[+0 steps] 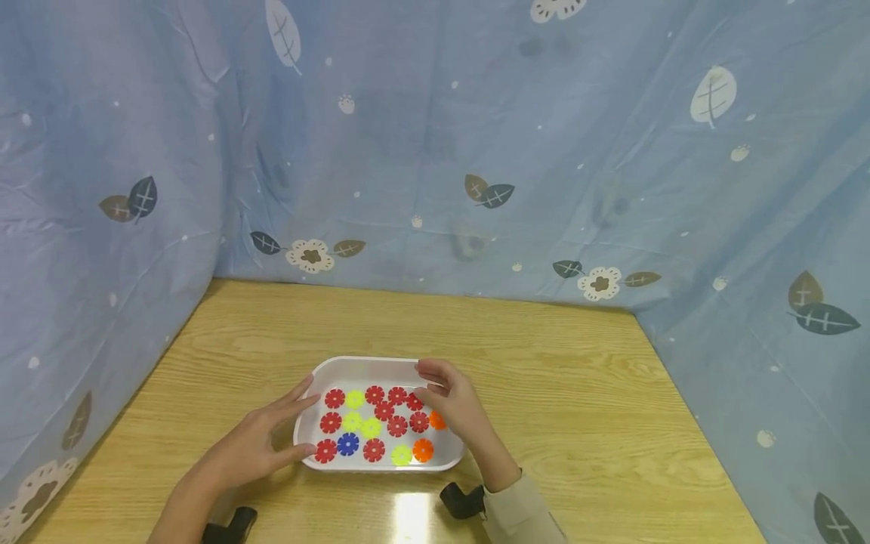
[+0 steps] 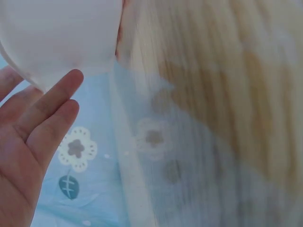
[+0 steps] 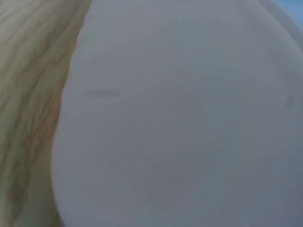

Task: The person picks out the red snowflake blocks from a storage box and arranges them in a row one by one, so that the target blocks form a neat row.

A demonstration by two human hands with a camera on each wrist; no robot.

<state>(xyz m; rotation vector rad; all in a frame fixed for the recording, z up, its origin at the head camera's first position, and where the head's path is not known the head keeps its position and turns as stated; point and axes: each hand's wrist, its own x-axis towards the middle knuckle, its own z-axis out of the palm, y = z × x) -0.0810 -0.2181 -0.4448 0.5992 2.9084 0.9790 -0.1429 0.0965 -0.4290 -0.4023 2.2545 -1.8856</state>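
Observation:
A white plastic tray (image 1: 370,372) sits on the table with several notched snowflake discs lying flat inside. Most are red discs (image 1: 374,450), with some yellow discs (image 1: 402,455), orange discs (image 1: 423,450) and one blue disc (image 1: 348,443). My left hand (image 1: 246,447) rests at the tray's left end, fingers and thumb spread along the rim; in the left wrist view its fingers (image 2: 57,97) lie nearly straight against the tray's outer wall (image 2: 61,38). Over the tray's right end is my right hand (image 1: 458,400), lightly bent, its fingertips apart near a red disc. The tray's wall (image 3: 180,113) fills the right wrist view, hiding that hand.
The wooden table (image 1: 557,408) extends around the tray on all sides. A blue patterned cloth (image 1: 421,136) hangs along the back and both sides of the table. Black wrist mounts (image 1: 462,501) show below the hands.

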